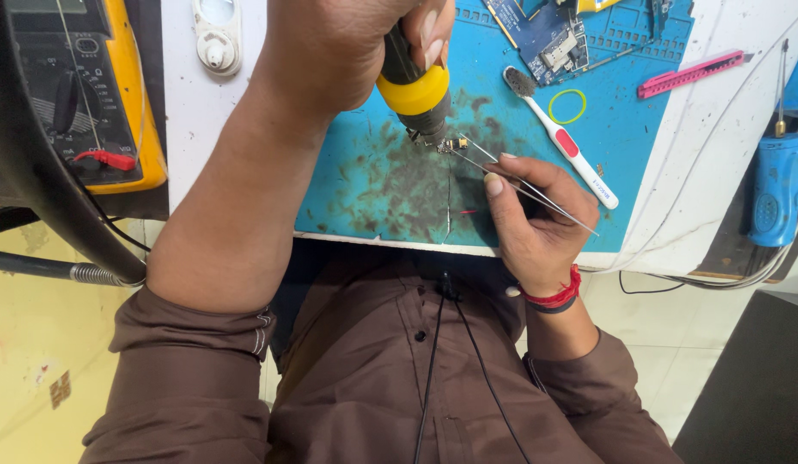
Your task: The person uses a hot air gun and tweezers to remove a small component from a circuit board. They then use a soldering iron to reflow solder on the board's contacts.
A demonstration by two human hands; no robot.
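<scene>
My left hand [335,47] grips a soldering iron [414,88] with a black and yellow handle, its tip pointing down at a tiny component [458,143] on the stained blue work mat [373,185]. In my right hand [532,219] are thin metal tweezers [511,176], whose tips pinch or touch that small component right beside the iron's tip. Both hands hover over the near middle of the mat.
A white and red toothbrush [560,137], a yellow-green ring [567,106] and a blue circuit board [545,34] lie on the mat. A pink utility knife [689,73] rests on the white table. A yellow multimeter [85,94] sits left; a blue tool [775,185] right.
</scene>
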